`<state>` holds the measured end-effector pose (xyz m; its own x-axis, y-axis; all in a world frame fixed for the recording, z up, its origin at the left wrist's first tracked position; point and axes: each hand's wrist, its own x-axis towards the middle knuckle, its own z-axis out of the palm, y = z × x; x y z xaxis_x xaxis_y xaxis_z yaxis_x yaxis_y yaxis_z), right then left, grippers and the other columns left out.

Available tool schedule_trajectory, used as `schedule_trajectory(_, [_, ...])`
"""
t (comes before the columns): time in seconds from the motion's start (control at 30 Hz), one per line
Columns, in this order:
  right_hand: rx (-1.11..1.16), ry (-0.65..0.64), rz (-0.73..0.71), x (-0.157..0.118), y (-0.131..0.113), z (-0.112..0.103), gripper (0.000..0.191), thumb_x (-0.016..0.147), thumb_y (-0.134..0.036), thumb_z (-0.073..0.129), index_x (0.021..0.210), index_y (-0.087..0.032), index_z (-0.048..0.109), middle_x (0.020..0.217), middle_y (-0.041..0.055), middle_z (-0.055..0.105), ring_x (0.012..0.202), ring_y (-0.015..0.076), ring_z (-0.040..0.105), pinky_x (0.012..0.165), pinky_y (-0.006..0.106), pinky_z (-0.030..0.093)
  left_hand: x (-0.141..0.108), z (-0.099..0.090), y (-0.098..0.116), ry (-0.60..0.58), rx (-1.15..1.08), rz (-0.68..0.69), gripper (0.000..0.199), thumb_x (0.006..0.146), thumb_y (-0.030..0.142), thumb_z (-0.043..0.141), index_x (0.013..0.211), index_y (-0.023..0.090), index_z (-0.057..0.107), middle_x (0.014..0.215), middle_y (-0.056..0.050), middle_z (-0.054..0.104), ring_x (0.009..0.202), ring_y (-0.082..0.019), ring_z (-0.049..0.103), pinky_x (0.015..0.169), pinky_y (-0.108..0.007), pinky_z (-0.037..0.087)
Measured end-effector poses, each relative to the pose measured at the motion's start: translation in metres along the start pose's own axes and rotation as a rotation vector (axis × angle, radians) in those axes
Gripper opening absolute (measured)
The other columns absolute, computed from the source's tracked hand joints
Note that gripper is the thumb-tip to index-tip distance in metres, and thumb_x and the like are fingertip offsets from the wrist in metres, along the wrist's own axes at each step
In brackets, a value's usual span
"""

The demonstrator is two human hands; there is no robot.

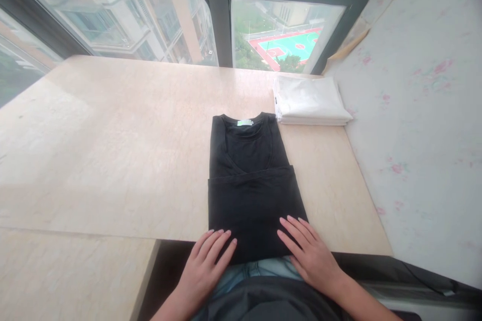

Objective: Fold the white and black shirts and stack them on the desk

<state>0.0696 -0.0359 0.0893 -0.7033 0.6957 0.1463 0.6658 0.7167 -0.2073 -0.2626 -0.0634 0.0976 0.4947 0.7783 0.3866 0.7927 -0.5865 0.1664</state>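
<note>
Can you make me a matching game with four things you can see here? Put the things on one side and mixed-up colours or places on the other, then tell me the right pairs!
Things:
1. shirt
2. pile
3. court
4. wall

Clues:
A. green and red, outdoors
B. pale with pink flowers
C. black, under the fingertips
D. plain white, in layers

Right pairs: 1-C, 2-D, 3-A, 4-B

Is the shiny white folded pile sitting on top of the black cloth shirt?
No, the white pile lies on the cream marbled windowsill, to the right of the black shirt, near its collar.
</note>
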Motion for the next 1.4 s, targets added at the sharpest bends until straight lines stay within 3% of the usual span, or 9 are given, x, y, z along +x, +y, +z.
schedule_trajectory(0.17, [0.108, 0.157, -0.005, -0.009, 0.009, 0.000, 0.058, 0.084, -0.003, 0.049, 0.138, -0.019, 0.058, 0.141, 0.0096, 0.060, 0.137, 0.0262, 0.051, 0.105, 0.047, 0.054, 0.002, -0.015, -0.006, 0.063, -0.045, 0.051, 0.036, 0.089, 0.001, 0.052, 0.113, 0.018, 0.071, 0.111, -0.008, 0.075, 0.111, -0.022, 0.068, 0.103, -0.037, 0.053])
schedule_trajectory(0.33, [0.252, 0.257, 0.019, -0.012, 0.015, -0.017, 0.050, 0.087, -0.001, 0.047, 0.128, -0.023, 0.065, 0.120, 0.0062, 0.073, 0.114, 0.0218, 0.067, 0.094, 0.041, 0.059, -0.008, -0.037, -0.007, 0.044, -0.241, -0.081, 0.035, 0.087, 0.001, 0.048, 0.108, 0.020, 0.069, 0.101, -0.007, 0.075, 0.092, -0.015, 0.073, 0.083, -0.023, 0.060])
schedule_trajectory(0.5, [0.480, 0.242, 0.096, -0.002, 0.012, -0.067, 0.028, 0.091, -0.010, 0.057, 0.113, -0.023, 0.069, 0.097, 0.0033, 0.076, 0.089, 0.0164, 0.072, 0.081, 0.030, 0.061, 0.010, -0.094, 0.000, -0.076, -0.533, -0.322, 0.026, 0.088, 0.009, 0.055, 0.104, 0.026, 0.068, 0.094, -0.002, 0.074, 0.083, -0.013, 0.073, 0.073, -0.017, 0.060])
schedule_trajectory(0.6, [0.573, 0.242, 0.107, 0.011, 0.011, -0.103, 0.028, 0.090, -0.010, 0.060, 0.112, -0.025, 0.069, 0.096, 0.0020, 0.075, 0.088, 0.0148, 0.072, 0.080, 0.026, 0.060, 0.025, -0.127, 0.002, -0.001, -0.572, -0.422, 0.021, 0.087, 0.015, 0.061, 0.100, 0.029, 0.070, 0.090, 0.001, 0.074, 0.078, -0.014, 0.073, 0.071, -0.017, 0.060])
schedule_trajectory(0.7, [0.589, 0.319, 0.155, 0.034, 0.018, -0.125, 0.024, 0.089, -0.013, 0.064, 0.108, -0.026, 0.070, 0.096, 0.0009, 0.075, 0.087, 0.0144, 0.072, 0.080, 0.024, 0.059, 0.039, -0.138, -0.009, 0.084, -0.591, -0.545, 0.015, 0.085, 0.020, 0.065, 0.096, 0.028, 0.072, 0.088, 0.000, 0.075, 0.079, -0.015, 0.073, 0.071, -0.019, 0.060])
schedule_trajectory(0.9, [0.650, 0.400, 0.388, 0.128, 0.066, -0.113, 0.017, 0.090, -0.034, 0.067, 0.102, -0.024, 0.075, 0.097, 0.0033, 0.076, 0.086, 0.0183, 0.071, 0.073, 0.028, 0.059, 0.091, -0.103, -0.084, 0.162, -0.703, -0.856, 0.027, 0.080, 0.043, 0.074, 0.094, 0.020, 0.072, 0.087, -0.004, 0.074, 0.081, -0.019, 0.070, 0.072, -0.027, 0.058])
schedule_trajectory(1.1, [0.646, 0.270, 0.646, 0.223, 0.116, -0.036, 0.036, 0.086, -0.028, 0.061, 0.118, -0.016, 0.069, 0.114, 0.0125, 0.072, 0.100, 0.0258, 0.070, 0.094, 0.045, 0.055, 0.139, -0.032, -0.158, 0.004, -0.497, -0.907, 0.040, 0.081, 0.044, 0.062, 0.111, 0.019, 0.068, 0.088, -0.006, 0.072, 0.085, -0.023, 0.067, 0.078, -0.035, 0.052])
schedule_trajectory(1.23, [0.485, 0.369, 0.613, 0.229, 0.117, 0.009, 0.042, 0.086, -0.023, 0.053, 0.125, -0.013, 0.065, 0.128, 0.0162, 0.066, 0.123, 0.0297, 0.060, 0.110, 0.050, 0.044, 0.136, 0.002, -0.165, -0.006, -0.394, -0.952, 0.032, 0.079, 0.035, 0.058, 0.103, 0.019, 0.069, 0.077, -0.003, 0.067, 0.075, -0.021, 0.062, 0.076, -0.036, 0.047])
schedule_trajectory(1.4, [0.534, 0.447, 0.617, 0.218, 0.117, 0.016, 0.044, 0.086, -0.029, 0.053, 0.126, -0.014, 0.063, 0.125, 0.0153, 0.067, 0.111, 0.0270, 0.065, 0.100, 0.046, 0.052, 0.127, 0.006, -0.162, 0.024, -0.404, -0.993, 0.030, 0.081, 0.038, 0.056, 0.104, 0.022, 0.066, 0.083, -0.003, 0.067, 0.080, -0.022, 0.063, 0.078, -0.036, 0.044])
